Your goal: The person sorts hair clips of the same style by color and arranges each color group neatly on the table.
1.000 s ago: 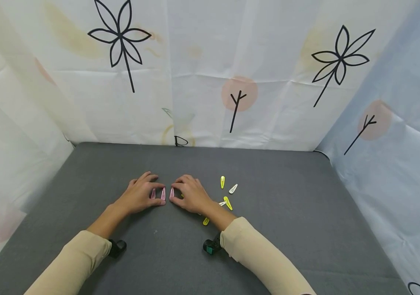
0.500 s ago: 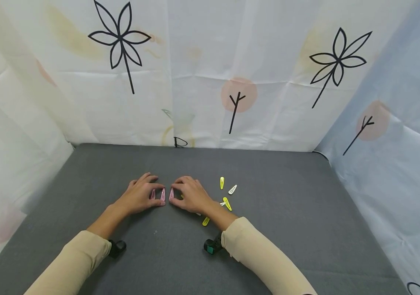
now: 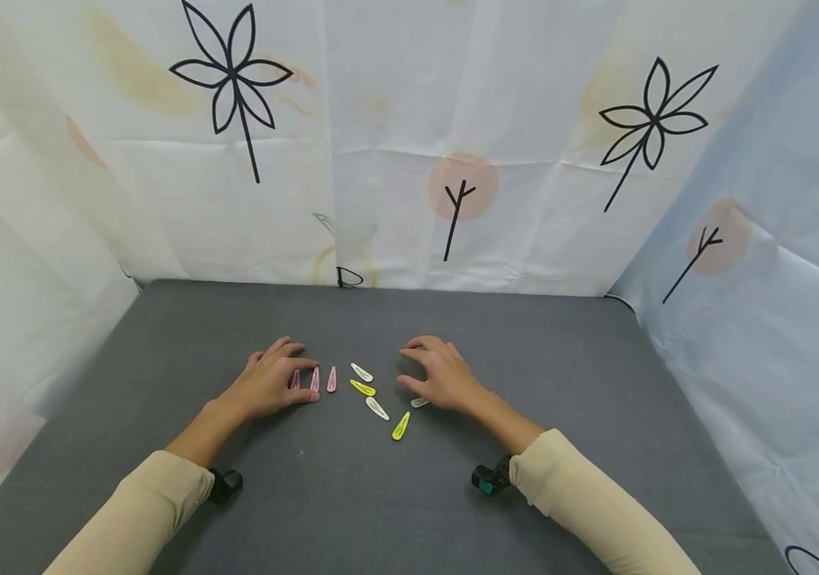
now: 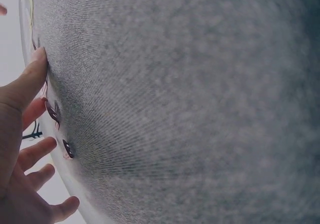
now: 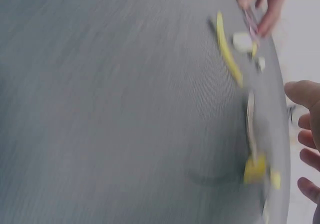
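Note:
Three pink snap hair clips stand in a row on the grey table. My left hand (image 3: 272,378) holds the middle pink hair clip (image 3: 315,379) between thumb and index finger, one at each end. Inside that hand's curve is another pink hair clip (image 3: 296,380); a third pink hair clip (image 3: 332,379) lies just right of the fingertips. My right hand (image 3: 445,375) is over the right side of the clips with nothing between its parted thumb and fingers. A white hair clip (image 3: 419,402) shows partly from under it.
Between the hands lie a white clip (image 3: 362,372), a yellow clip (image 3: 362,388), another white clip (image 3: 377,408) and, nearer the front, a yellow clip (image 3: 400,426). A patterned white curtain (image 3: 395,216) borders the table's back and sides.
My right hand has let go of the rightmost pink hair clip and moved right, over the other clips, uncovering several white and yellow ones. The left hand has stayed in place.

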`<state>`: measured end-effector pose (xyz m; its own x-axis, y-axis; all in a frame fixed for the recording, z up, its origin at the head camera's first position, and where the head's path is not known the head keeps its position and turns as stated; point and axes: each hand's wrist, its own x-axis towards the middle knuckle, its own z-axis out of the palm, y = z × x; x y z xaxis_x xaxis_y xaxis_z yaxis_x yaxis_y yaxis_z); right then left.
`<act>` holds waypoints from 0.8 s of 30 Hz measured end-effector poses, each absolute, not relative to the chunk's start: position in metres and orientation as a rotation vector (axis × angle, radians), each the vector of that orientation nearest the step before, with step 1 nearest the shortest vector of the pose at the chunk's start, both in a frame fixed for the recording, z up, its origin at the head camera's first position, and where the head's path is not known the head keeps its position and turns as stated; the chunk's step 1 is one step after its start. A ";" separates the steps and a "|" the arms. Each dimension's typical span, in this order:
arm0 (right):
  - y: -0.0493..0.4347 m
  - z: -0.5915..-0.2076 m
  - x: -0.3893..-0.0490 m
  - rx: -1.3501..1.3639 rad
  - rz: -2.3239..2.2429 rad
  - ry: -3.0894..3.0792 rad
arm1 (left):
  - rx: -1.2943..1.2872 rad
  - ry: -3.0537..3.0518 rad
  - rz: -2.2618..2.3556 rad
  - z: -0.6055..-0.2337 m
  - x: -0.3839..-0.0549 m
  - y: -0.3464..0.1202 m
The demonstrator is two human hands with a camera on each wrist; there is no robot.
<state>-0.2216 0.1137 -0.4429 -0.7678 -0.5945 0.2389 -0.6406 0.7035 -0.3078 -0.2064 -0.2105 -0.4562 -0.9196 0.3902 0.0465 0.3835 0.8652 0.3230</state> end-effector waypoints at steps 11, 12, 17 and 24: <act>0.183 -0.457 -0.216 0.611 0.671 -2.788 | 0.648 3.019 0.504 -0.454 -0.205 -0.210; 0.186 -0.459 -0.215 0.597 0.674 -2.781 | 0.649 3.020 0.504 -0.454 -0.205 -0.210; 0.189 -0.466 -0.214 0.558 0.662 -2.774 | 0.646 3.024 0.503 -0.455 -0.205 -0.210; 0.184 -0.470 -0.212 0.535 0.664 -2.758 | 0.653 3.020 0.491 -0.454 -0.206 -0.210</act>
